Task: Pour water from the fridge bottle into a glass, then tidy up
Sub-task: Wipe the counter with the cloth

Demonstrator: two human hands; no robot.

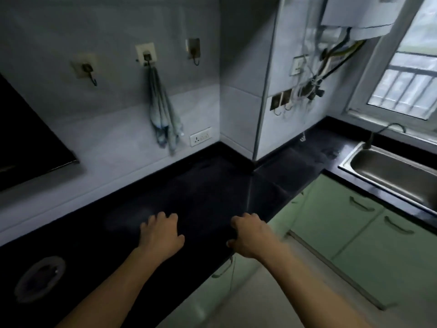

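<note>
At 9 o'clock a dark slanted panel [28, 138] is cut off by the frame edge, and its nature cannot be confirmed. At 8 o'clock a round translucent item [40, 278] lies on the black bench [201, 185]. It is too blurred to identify and does not read as a drinking glass. On the wall at 11 o'clock a cloth [163, 114] hangs from the middle of three hooks, with a wall socket [200, 136] near its lower end.

The left grip [160, 233] rests on the bench at 6 o'clock with its fingers loosely bent, holding nothing. The right grip [248, 235], just beside it, sits at the bench's front edge in the same loose, empty posture.

No bottle, glass or fridge appears, so all three lie outside the view. It cannot be settled whether fetching has yet to begin or the tidying is complete. If fetching is the step, my judgement is that the glass should stand on the flat bench at 12 o'clock of the grips. That spot is back from the front edge, and one grip should steady the glass while the other tilts the bottle slowly.

At 1 o'clock a wall unit with pipes [331, 67] is smeared by blur. At 2 o'clock is a window [406, 86]. At 3 o'clock the sink [390, 169] runs off the right edge and its tap is barely legible. Green cabinets [354, 233] fill 4 o'clock, and their contents are hidden.
</note>
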